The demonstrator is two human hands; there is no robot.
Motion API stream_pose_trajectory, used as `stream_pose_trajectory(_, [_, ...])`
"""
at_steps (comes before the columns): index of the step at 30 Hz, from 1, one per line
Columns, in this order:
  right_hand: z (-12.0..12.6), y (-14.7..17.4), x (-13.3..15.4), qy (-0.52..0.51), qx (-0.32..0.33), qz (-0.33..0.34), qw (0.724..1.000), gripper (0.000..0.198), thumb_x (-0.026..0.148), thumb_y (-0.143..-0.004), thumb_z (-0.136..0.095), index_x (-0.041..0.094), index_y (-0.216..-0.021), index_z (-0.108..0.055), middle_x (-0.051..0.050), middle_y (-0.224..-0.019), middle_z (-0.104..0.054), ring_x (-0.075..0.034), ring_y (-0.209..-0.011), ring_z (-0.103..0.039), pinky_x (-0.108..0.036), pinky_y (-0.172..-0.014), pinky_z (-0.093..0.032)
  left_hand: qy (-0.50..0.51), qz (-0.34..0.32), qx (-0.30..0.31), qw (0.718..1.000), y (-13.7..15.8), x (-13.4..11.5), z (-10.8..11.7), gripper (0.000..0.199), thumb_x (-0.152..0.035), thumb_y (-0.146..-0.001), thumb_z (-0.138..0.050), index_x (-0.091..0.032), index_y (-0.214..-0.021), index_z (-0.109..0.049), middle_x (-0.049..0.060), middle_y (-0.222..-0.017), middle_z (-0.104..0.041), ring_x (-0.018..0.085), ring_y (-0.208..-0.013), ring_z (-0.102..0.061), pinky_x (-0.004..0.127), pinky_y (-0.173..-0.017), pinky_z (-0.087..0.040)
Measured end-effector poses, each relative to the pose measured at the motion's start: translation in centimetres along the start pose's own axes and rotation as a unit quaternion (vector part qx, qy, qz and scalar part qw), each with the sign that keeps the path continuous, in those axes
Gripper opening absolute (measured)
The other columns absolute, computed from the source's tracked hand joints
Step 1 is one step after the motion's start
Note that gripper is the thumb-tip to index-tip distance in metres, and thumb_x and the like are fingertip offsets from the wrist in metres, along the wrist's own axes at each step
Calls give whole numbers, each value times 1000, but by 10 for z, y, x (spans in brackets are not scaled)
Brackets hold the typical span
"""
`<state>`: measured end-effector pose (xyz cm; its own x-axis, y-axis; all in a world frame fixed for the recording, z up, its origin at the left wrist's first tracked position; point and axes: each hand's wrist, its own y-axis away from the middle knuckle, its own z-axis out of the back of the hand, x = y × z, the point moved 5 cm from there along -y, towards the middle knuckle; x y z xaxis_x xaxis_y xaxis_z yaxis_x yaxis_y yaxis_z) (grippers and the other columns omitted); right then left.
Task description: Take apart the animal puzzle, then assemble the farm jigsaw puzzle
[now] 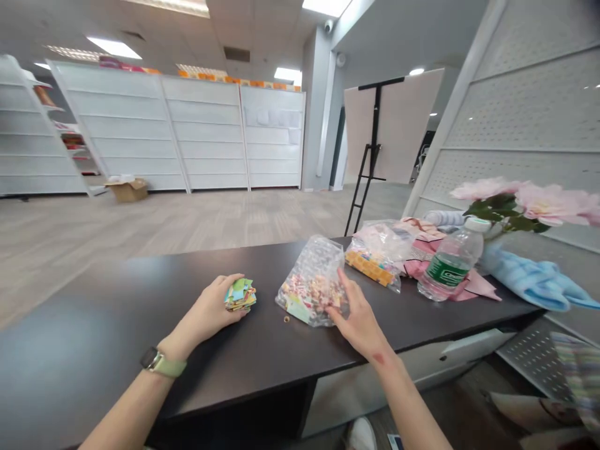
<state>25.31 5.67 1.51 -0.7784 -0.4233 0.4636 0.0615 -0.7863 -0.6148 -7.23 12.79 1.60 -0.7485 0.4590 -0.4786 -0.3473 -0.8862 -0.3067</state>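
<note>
My left hand [218,307] rests on the dark table, fingers curled around a small stack of colourful cut paper pieces [240,295] in green, yellow and blue. My right hand [355,310] touches the right side of a clear plastic bag [312,284], thumb and fingers spread apart against it. Small red, pink and cream pieces fill the bag's lower part, with a pale green slip near its bottom edge. A tiny ring-like bit [286,319] lies on the table between my hands, just left of the bag's bottom.
Right of the bag are another plastic bag [382,244] with an orange strip, a water bottle [450,262], pink cloth [473,287], blue cloth [534,275] and pink flowers [546,203]. An easel [370,156] stands behind. Part of another person [529,412] shows at lower right.
</note>
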Motion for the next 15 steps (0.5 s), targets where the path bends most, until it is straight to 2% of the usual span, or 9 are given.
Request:
stream_pose_trajectory(2, [3,2,9,27,-86,57,994,64,16,-93,-51,29,-153,-31,-9,-123,-59,-25,-116,-59,-44,-100,-51,-4,11,-18,1000,3,7,6,67,-33,-73,-75,-22,-135,-52,9,-121,-61,30,-111,-62,43,-100,-49])
stream_pose_trajectory(5, [12,9,18,86,-241,100,961,64,14,-92,-56,29,-150,-34,-10,-115,-61,-27,-107,-62,-46,-93,-55,10,13,-36,999,7,10,11,68,-35,-74,-76,-22,-136,-52,10,-124,-61,31,-115,-60,46,-103,-47])
stream_pose_trajectory(7, [14,14,27,105,-284,113,946,71,14,-89,-62,28,-152,-32,-11,-112,-61,-29,-103,-63,-48,-90,-56,26,8,-34,999,9,10,12,75,-34,-73,-78,-22,-141,-48,11,-130,-58,31,-119,-59,46,-106,-45])
stream_pose_trajectory(9, [11,16,38,79,-243,136,957,80,15,-86,-65,26,-154,-27,-11,-108,-62,-29,-99,-63,-49,-87,-57,41,4,-21,999,10,9,13,88,-31,-70,-81,-23,-148,-42,12,-137,-53,32,-124,-56,46,-109,-42])
stream_pose_trajectory(12, [0,23,56,-12,-128,179,975,85,21,-83,-65,21,-156,-23,-11,-105,-63,-28,-93,-65,-47,-83,-57,55,1,12,998,10,8,15,98,-26,-68,-82,-26,-153,-34,12,-138,-52,32,-125,-55,47,-110,-42])
stream_pose_trajectory(13, [-1,26,60,-40,-107,187,976,84,23,-83,-64,19,-157,-22,-11,-106,-63,-28,-92,-65,-47,-82,-57,56,-2,21,998,9,7,16,97,-25,-68,-81,-26,-153,-35,11,-135,-53,32,-123,-56,46,-109,-42])
stream_pose_trajectory(15, [1,31,64,-83,-110,188,973,81,27,-86,-59,17,-157,-23,-11,-104,-64,-27,-89,-66,-47,-81,-56,54,-12,31,998,8,5,18,93,-23,-70,-80,-25,-152,-38,10,-128,-56,31,-118,-58,44,-105,-45])
